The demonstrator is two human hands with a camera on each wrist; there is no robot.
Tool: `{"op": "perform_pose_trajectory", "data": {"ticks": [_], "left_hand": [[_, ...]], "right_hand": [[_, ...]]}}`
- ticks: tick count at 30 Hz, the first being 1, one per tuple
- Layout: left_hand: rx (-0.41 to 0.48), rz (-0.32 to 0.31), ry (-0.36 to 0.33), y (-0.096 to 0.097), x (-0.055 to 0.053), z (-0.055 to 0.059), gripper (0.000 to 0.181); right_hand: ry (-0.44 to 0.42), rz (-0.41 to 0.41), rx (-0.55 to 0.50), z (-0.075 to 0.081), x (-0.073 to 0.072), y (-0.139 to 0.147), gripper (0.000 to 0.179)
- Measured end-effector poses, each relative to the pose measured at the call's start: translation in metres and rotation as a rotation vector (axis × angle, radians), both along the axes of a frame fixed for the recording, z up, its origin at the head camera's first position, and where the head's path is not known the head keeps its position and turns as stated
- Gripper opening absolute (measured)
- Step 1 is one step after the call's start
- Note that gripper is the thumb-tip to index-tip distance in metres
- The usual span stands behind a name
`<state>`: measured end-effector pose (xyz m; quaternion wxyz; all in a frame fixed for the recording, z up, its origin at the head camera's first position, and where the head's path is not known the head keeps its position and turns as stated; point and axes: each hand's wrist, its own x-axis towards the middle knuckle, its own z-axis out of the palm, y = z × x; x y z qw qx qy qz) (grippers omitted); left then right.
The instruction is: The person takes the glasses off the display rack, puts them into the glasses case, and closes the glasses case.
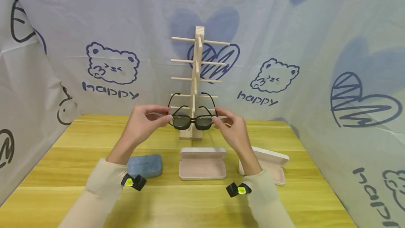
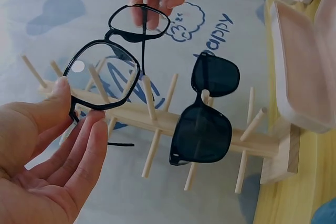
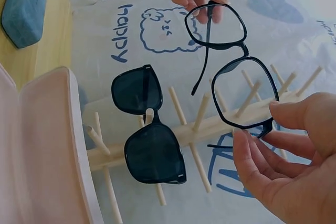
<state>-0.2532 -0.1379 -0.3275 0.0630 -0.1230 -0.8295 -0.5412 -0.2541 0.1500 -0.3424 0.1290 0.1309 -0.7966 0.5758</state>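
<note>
1. Clear-lensed glasses with a thin black frame are up in the air, held between two hands in front of the peg stand. Temples are unfolded and point away from the person.
2. Left hand: thumb and fingertips brought together in a pinch on one outer end of the frame, the other fingers loosely bent.
3. Right hand: pretty much the same deal on the opposite end, thumb on one side of the rim, fingertips on the other.
4. Pale wooden upright stand with rows of round pegs is toward the back of the table, close to the cloth. Black sunglasses with dark lenses hang low on it, bridge over a peg. From the head view they line up right behind the clear lenses.
5. Surface is a yellow wood-grain tabletop. Nearer the person: a closed blue-grey case on the left, an open white case with pale pink lining in the middle, and a second open pink-lined case on the right, angled and partly hidden by the right arm.
6. Room-wise, pale printed cloth hangs behind and on both sides: blue hearts, doodled bear faces, "happy" lettering, some soft creases.
</note>
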Motion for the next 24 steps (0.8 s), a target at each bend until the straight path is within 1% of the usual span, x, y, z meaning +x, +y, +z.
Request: {"op": "perform_pose_trajectory", "data": {"ticks": [5, 9, 15, 24], "left_hand": [[0.026, -0.019, 0.008, -0.001, 0.014, -0.002, 0.033], [0.06, -0.046, -0.001, 0.0, 0.024, -0.005, 0.031], [0.077, -0.065, -0.018, 0.001, 0.035, -0.009, 0.03], [0.12, -0.083, -0.039, 0.002, 0.051, -0.015, 0.033]], "right_hand": [[-0.014, 0.028, -0.024, -0.001, 0.011, 0.004, 0.042], [-0.03, 0.048, -0.036, -0.003, 0.02, 0.008, 0.043], [-0.03, 0.086, -0.018, -0.006, 0.031, 0.014, 0.046], [-0.039, 0.11, -0.037, -0.008, 0.043, 0.018, 0.049]]}}
